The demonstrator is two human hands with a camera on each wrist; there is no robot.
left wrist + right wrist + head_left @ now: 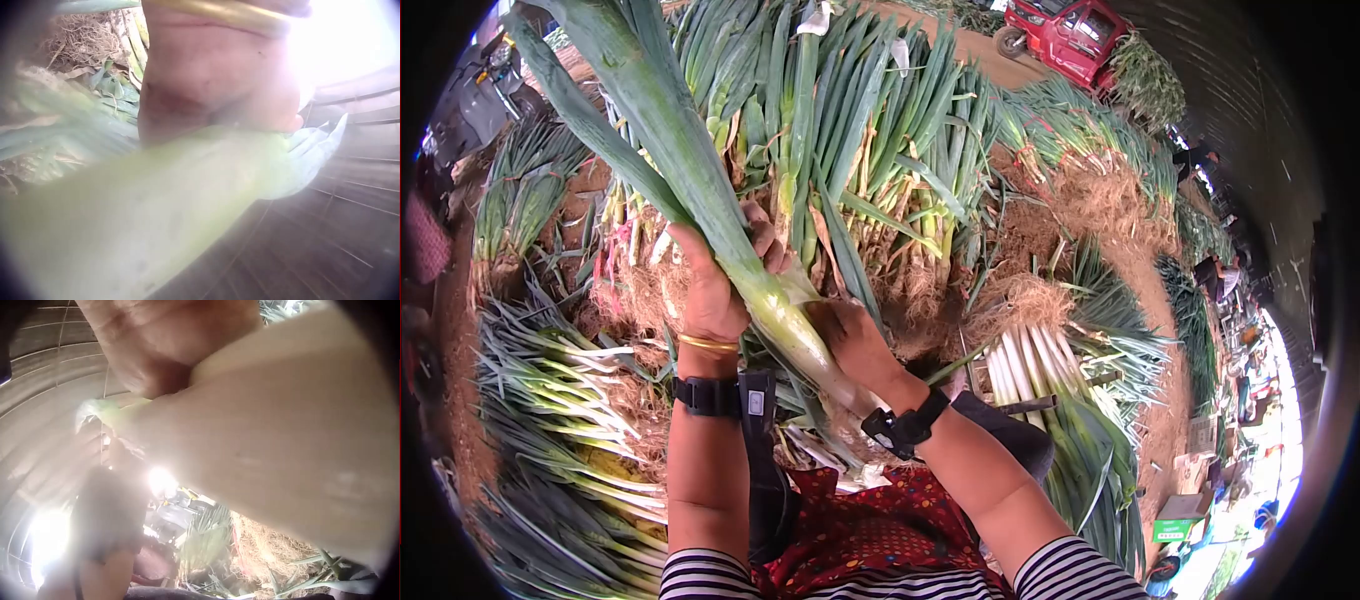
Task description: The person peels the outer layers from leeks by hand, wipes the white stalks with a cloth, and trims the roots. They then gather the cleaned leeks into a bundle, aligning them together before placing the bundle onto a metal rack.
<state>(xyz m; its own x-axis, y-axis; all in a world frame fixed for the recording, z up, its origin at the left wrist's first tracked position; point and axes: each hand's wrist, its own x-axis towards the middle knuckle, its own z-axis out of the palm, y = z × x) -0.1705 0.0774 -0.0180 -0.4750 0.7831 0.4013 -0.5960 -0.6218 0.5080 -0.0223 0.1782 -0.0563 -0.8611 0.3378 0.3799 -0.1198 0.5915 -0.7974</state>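
Dirt floor [1157, 310] lies beneath bundled leeks [880, 150]. Someone's left hand [712, 290] clasps one thick leek [735, 250]; the right hand [855, 340] grips its paler shank [798, 340].

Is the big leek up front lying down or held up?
Held up: the left hand grips the leek along its green part, with the right hand at its paler stalk.

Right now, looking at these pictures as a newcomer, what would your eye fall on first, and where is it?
Probably the thick leek, slanting from the head view's upper left towards its centre, gripped by the left hand and, nearer its pale end, the right hand. Then the red vehicle at the upper right, and the red patterned cloth at bottom centre.
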